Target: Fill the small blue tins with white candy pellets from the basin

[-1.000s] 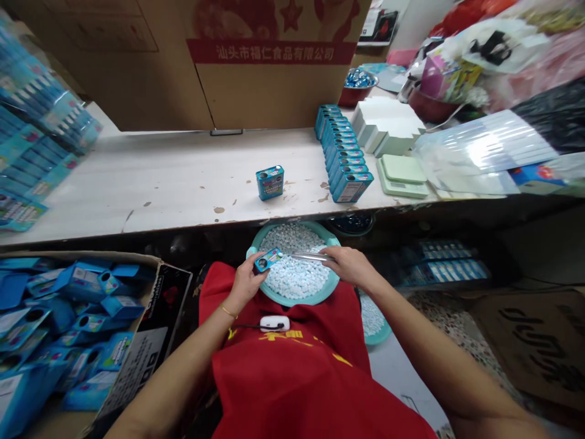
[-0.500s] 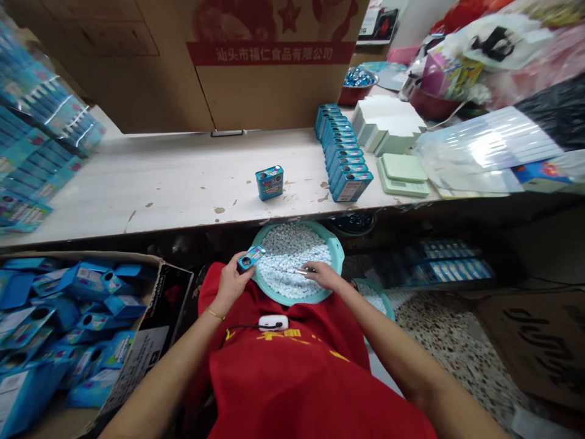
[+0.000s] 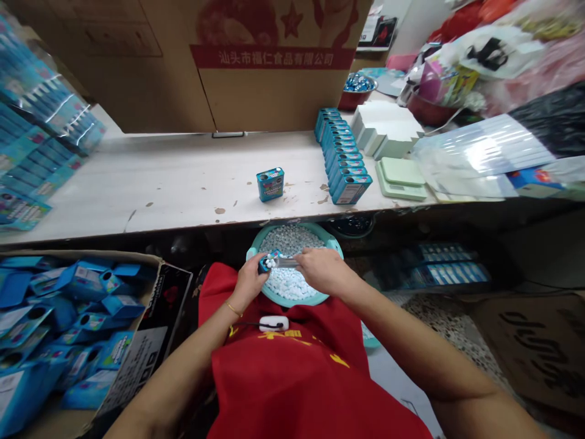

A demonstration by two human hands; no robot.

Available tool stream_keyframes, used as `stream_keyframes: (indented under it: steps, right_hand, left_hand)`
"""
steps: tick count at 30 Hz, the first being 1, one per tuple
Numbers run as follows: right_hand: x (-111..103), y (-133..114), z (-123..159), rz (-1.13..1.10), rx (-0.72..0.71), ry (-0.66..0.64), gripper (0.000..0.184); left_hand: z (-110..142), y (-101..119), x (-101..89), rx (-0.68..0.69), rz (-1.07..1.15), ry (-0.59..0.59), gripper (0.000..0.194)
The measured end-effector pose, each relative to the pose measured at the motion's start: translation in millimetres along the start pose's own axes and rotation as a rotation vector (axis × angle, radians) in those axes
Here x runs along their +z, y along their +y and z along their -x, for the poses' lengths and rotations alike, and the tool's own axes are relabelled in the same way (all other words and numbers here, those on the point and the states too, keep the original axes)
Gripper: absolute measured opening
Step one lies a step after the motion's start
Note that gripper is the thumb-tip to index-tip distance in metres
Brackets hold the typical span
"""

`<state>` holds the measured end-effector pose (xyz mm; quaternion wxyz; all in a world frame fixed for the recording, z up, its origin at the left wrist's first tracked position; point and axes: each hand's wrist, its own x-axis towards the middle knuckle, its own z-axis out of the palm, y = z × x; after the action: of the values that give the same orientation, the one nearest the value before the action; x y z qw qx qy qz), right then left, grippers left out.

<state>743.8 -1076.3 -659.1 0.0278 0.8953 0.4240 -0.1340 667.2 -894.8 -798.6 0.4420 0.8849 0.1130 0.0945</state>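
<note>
A teal basin (image 3: 336, 245) full of small white candies sits on my lap below the table edge. Over it, my left hand (image 3: 250, 281) grips a small blue tin (image 3: 268, 261) with its round opening facing up. My right hand (image 3: 320, 270) is closed on a clear scoop (image 3: 286, 263) whose tip touches the tin's opening, with a few white candies at the hole. One more blue tin (image 3: 270, 183) stands alone on the white table (image 3: 159, 183).
A row of several blue tins (image 3: 343, 155) lines the table's right part, next to white boxes (image 3: 388, 125) and a green scale (image 3: 402, 175). A cardboard box of blue tins (image 3: 68, 323) stands at my left. A big carton (image 3: 269, 61) backs the table.
My right hand lifted the scoop out of the candies and brought it to the tin. My left hand moved the tin right, over the basin.
</note>
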Motion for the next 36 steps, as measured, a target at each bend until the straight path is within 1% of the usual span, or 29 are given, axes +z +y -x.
stream_keyframes:
  steps: [4, 7, 10, 12, 14, 16, 17, 19, 21, 23, 24, 26, 28, 29, 30, 32, 34, 36]
  right_hand:
    - [9.4, 20.9, 9.6, -0.067, 0.059, -0.012, 0.028]
    - [25.7, 40.8, 16.7, -0.126, 0.139, -0.008, 0.032]
    - [51.3, 57.5, 18.1, -0.176, 0.208, -0.032, 0.034]
    - [72.9, 65.6, 15.9, -0.196, 0.253, -0.067, 0.034]
    - [95.9, 70.2, 12.0, -0.192, 0.291, -0.103, 0.032]
    - [117.4, 70.9, 7.5, -0.170, 0.308, -0.121, 0.030]
    - [126.9, 70.0, 5.4, -0.158, 0.313, -0.126, 0.030]
    - [143.0, 66.3, 1.8, -0.153, 0.313, -0.128, 0.029]
    - [155.1, 61.8, -0.5, -0.172, 0.290, -0.107, 0.029]
    - [163.1, 58.2, -1.4, -0.206, 0.264, -0.072, 0.029]
    - [165.4, 56.9, -1.4, -0.224, 0.258, -0.062, 0.028]
    - [166.9, 55.5, -0.9, -0.254, 0.261, -0.046, 0.029]
    - [165.1, 55.5, -0.5, -0.277, 0.264, -0.045, 0.031]
    - [163.9, 55.8, -0.3, -0.285, 0.260, -0.045, 0.032]
    - [163.2, 56.4, 0.0, -0.293, 0.256, -0.048, 0.033]
    - [165.3, 58.3, 1.1, -0.310, 0.238, -0.069, 0.035]
    - [173.7, 62.3, 2.0, -0.326, 0.204, -0.086, 0.037]
    - [188.0, 69.0, -0.2, -0.354, 0.156, -0.095, 0.040]
  left_hand:
    - [2.1, -3.5, -7.6, 0.011, -0.022, 0.025, 0.043]
    - [1.8, -0.8, -13.0, 0.041, -0.018, 0.032, 0.043]
    - [-0.7, 3.5, -16.3, 0.062, 0.047, 0.023, 0.043]
    - [-2.1, 5.6, -18.0, 0.019, 0.118, 0.010, 0.041]
    - [-3.4, 9.1, -21.1, -0.023, 0.187, 0.002, 0.039]
    - [-7.6, 17.0, -26.6, -0.017, 0.240, 0.007, 0.038]
    - [-12.3, 22.9, -30.2, 0.012, 0.251, 0.019, 0.037]
    - [-29.3, 36.8, -37.5, 0.112, 0.232, 0.059, 0.035]
    - [-57.1, 49.2, -43.3, 0.225, 0.197, 0.099, 0.034]
    - [-92.2, 54.7, -45.9, 0.286, 0.170, 0.118, 0.037]
    - [-110.4, 54.2, -45.8, 0.286, 0.159, 0.124, 0.039]
    - [-143.6, 47.6, -43.2, 0.235, 0.102, 0.157, 0.042]
    - [-167.8, 37.7, -37.9, 0.137, 0.004, 0.214, 0.045]
    - [-175.4, 33.4, -34.6, 0.090, -0.041, 0.240, 0.046]
    - [-179.6, 30.4, -31.0, 0.053, -0.078, 0.259, 0.046]
    - [-177.7, 28.9, -23.8, -0.003, -0.135, 0.280, 0.048]
    - [-165.3, 30.7, -18.4, -0.042, -0.190, 0.300, 0.055]
    - [-147.2, 28.2, -18.7, -0.036, -0.275, 0.307, 0.071]
